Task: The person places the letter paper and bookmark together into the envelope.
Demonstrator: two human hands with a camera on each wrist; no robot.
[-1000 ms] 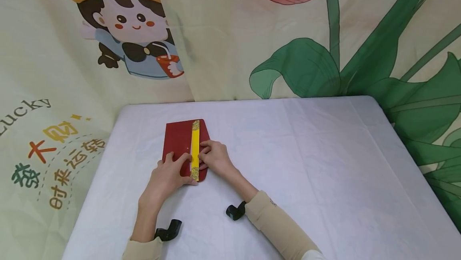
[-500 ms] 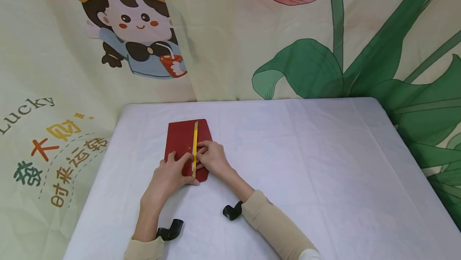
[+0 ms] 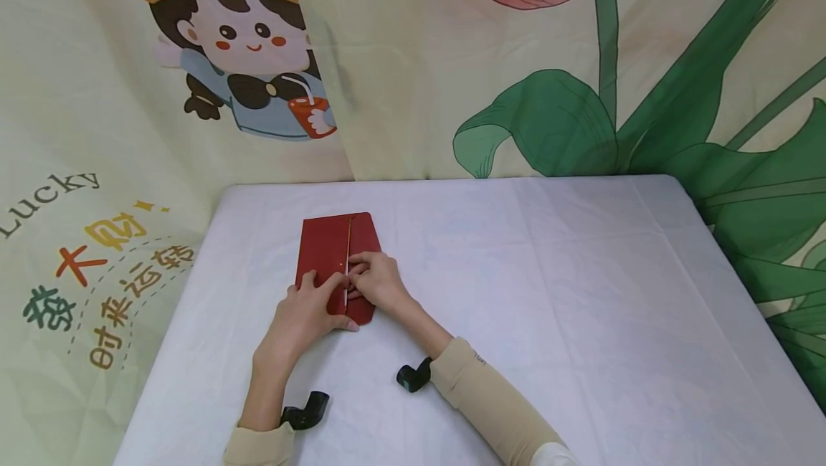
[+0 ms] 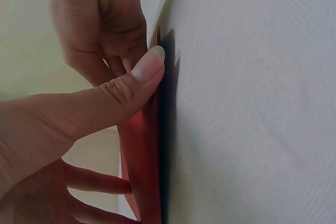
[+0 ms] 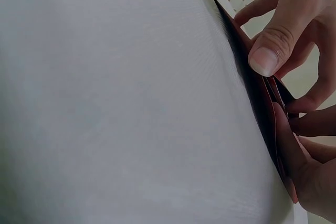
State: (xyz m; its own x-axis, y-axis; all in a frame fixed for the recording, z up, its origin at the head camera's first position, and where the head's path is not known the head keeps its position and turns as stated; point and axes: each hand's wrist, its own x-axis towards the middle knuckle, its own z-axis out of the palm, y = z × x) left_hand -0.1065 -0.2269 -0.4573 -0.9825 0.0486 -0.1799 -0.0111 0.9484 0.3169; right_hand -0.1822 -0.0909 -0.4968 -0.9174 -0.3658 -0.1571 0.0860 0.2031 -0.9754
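Observation:
A red paper envelope (image 3: pixel 324 240) lies on the left part of the table, its flap folded out to the right. Along its opening only a thin pale-yellow line shows. My left hand (image 3: pixel 306 312) grips the envelope, the thumb at the near edge and fingers spread over its face; the left wrist view has that thumb across the envelope's (image 4: pixel 139 153) edge. My right hand (image 3: pixel 382 283) holds the opening with curled fingers, close to the left fingertips. In the right wrist view both hands meet at the slightly gaping envelope (image 5: pixel 239 38); the slip inside is mostly hidden.
A white cloth covers the table (image 3: pixel 548 308). Behind it hangs a printed backdrop (image 3: pixel 400 79) with a cartoon figure and flowers. A black wrist camera (image 3: pixel 306 411) juts out by the left wrist, another black camera (image 3: pixel 414 376) by the right.
The yellow slip has slid leftward into the envelope, from a broad band to a thin line at the opening. Both hands stay at nearly the same place on the envelope.

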